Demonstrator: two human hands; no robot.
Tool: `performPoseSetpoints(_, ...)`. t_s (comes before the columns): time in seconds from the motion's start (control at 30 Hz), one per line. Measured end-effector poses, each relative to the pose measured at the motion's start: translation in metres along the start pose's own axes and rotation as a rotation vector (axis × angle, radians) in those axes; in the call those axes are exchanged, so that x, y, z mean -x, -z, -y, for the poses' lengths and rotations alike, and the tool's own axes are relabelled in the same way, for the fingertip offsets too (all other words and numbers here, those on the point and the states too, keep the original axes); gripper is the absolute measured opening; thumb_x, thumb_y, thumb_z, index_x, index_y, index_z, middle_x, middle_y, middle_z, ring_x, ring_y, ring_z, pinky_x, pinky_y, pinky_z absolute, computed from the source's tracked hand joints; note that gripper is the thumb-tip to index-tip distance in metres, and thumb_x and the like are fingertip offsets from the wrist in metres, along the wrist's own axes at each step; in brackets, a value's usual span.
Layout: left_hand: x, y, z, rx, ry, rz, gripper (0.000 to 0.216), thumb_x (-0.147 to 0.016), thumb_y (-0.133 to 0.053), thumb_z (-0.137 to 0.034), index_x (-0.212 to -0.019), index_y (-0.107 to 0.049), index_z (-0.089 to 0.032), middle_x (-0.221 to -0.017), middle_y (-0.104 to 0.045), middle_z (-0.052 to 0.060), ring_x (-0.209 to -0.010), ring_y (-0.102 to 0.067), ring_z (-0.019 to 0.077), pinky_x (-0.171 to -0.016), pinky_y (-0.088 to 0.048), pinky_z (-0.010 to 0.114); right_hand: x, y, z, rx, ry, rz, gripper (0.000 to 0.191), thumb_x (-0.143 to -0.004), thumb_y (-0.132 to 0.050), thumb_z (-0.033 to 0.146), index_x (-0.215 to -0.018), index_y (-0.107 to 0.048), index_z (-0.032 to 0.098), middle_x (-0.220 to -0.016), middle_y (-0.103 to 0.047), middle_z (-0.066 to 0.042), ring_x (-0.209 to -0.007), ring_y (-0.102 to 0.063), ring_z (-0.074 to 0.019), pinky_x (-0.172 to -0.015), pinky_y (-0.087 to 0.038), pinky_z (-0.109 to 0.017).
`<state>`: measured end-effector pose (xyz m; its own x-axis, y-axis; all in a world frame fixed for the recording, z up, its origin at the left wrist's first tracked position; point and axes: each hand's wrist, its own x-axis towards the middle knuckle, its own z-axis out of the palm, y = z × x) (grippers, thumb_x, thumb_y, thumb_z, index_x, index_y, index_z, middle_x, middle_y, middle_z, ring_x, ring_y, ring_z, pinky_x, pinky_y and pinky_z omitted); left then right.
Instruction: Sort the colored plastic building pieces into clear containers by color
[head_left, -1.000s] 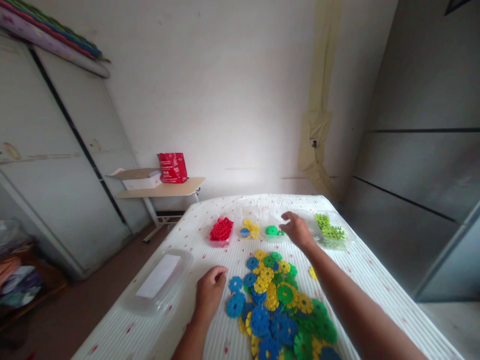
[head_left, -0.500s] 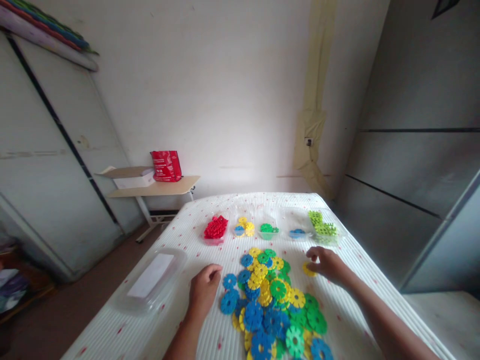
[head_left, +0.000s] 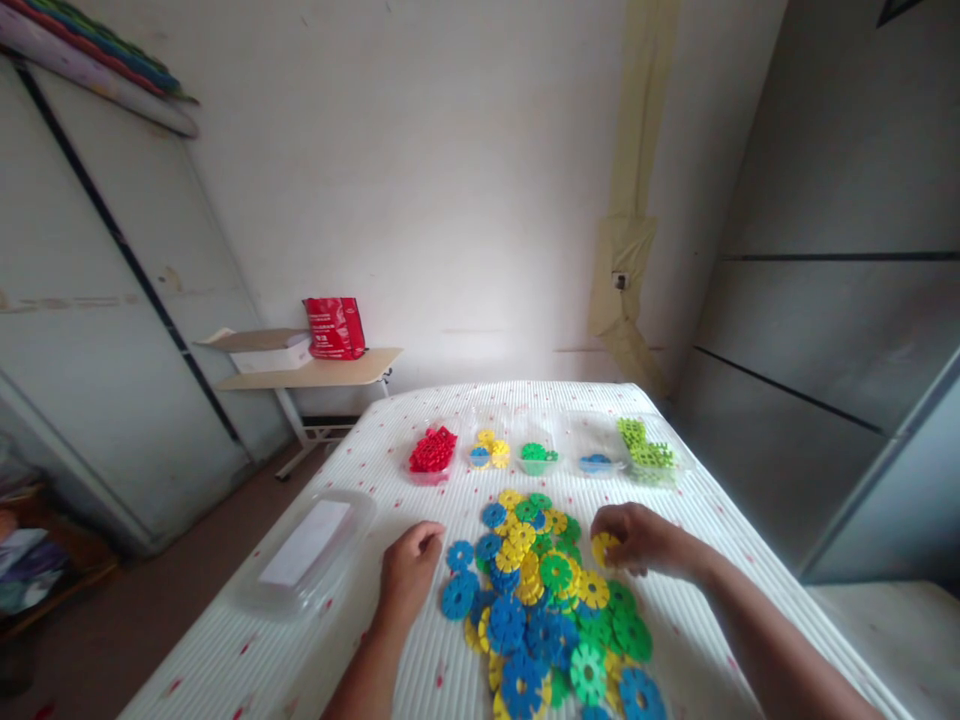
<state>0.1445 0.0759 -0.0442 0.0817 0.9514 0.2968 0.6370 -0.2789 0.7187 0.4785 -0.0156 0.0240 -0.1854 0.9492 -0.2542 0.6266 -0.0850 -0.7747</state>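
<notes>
My right hand (head_left: pixel 637 537) pinches a yellow notched snowflake disc (head_left: pixel 603 547) just right of a heap of like pieces. In that heap, blue discs (head_left: pixel 507 623), green discs (head_left: pixel 631 634) and yellow discs (head_left: pixel 595 589) overlap across the table's near middle. My left hand (head_left: pixel 412 556) rests on the cloth left of the heap, its fingers curled in and nothing visible in them. Close by it lie two loose blue discs, the nearer one larger (head_left: pixel 459 596).
Along the far side stand clear tubs holding red pieces (head_left: pixel 433 451), yellow discs with a blue one (head_left: pixel 500 454), green discs (head_left: pixel 534 453), blue discs (head_left: pixel 596 461) and lime-green square pieces (head_left: pixel 649 455). A clear lid (head_left: pixel 352 540) with white paper (head_left: pixel 307 543) lies at left.
My right hand has closed on the yellow disc by the heap and shifted it slightly left and nearer. My left hand stays in place. The view has tilted a little.
</notes>
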Motion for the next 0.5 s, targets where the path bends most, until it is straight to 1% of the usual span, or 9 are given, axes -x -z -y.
performPoseSetpoints(0.07, 0.000, 0.000, 0.000, -0.004, -0.001, -0.004, 0.027, -0.073, -0.044, -0.031, -0.079, -0.066, -0.019, -0.081, -0.072, 0.003, -0.077, -0.065, 0.0182, -0.073, -0.049, 0.026, 0.004, -0.004, 0.008, -0.084, -0.001, 0.115, 0.034, -0.059, -0.057, 0.014, -0.093, -0.059, 0.017, -0.057, -0.048, 0.008, -0.042, -0.047, -0.0070, -0.040, -0.036, -0.018)
performPoseSetpoints(0.13, 0.000, 0.000, -0.001, -0.004, 0.001, -0.003, 0.026, -0.073, -0.044, -0.031, -0.079, -0.066, -0.019, -0.081, -0.072, 0.003, -0.077, -0.065, 0.0181, -0.073, -0.049, 0.026, 0.006, -0.008, 0.013, -0.021, -0.033, 0.138, 0.043, -0.056, -0.061, 0.014, -0.099, -0.061, 0.018, -0.061, -0.050, 0.007, -0.043, -0.048, -0.0072, -0.039, -0.036, -0.018)
performPoseSetpoints(0.2, 0.000, 0.000, -0.001, 0.000, 0.002, -0.001, 0.025, -0.074, -0.044, -0.031, -0.079, -0.066, -0.019, -0.081, -0.072, 0.003, -0.077, -0.065, 0.0179, -0.073, -0.049, 0.026, 0.006, -0.012, 0.015, 0.139, -0.047, 0.101, 0.046, -0.054, -0.064, 0.013, -0.099, -0.063, 0.020, -0.069, -0.054, 0.004, -0.050, -0.051, -0.0088, -0.042, -0.036, -0.018)
performPoseSetpoints(0.3, 0.000, 0.000, -0.001, 0.007, 0.002, -0.005, 0.025, -0.074, -0.044, -0.031, -0.079, -0.066, -0.019, -0.080, -0.072, 0.003, -0.076, -0.065, 0.0178, -0.073, -0.049, 0.026, 0.005, -0.014, 0.018, 0.376, 0.009, 0.050, 0.044, -0.053, -0.069, 0.013, -0.096, -0.068, 0.022, -0.081, -0.060, 0.000, -0.067, -0.057, -0.0142, -0.053, -0.040, -0.020)
performPoseSetpoints(0.37, 0.000, 0.000, -0.001, 0.003, 0.003, -0.009, 0.026, -0.074, -0.044, -0.031, -0.079, -0.066, -0.019, -0.080, -0.072, 0.003, -0.076, -0.065, 0.0178, -0.073, -0.049, 0.026, 0.004, -0.015, 0.020, 0.426, 0.031, 0.042, 0.041, -0.054, -0.069, 0.013, -0.094, -0.069, 0.023, -0.084, -0.062, -0.001, -0.073, -0.058, -0.0163, -0.058, -0.041, -0.021)
performPoseSetpoints(0.5, 0.000, 0.000, -0.001, 0.011, -0.015, -0.021, 0.026, -0.073, -0.044, -0.031, -0.079, -0.067, -0.019, -0.080, -0.072, 0.003, -0.076, -0.065, 0.0179, -0.073, -0.049, 0.026, 0.005, -0.015, 0.021, 0.406, 0.015, 0.015, 0.040, -0.053, -0.069, 0.011, -0.091, -0.068, 0.023, -0.086, -0.064, -0.001, -0.075, -0.060, -0.0171, -0.059, -0.043, -0.021)
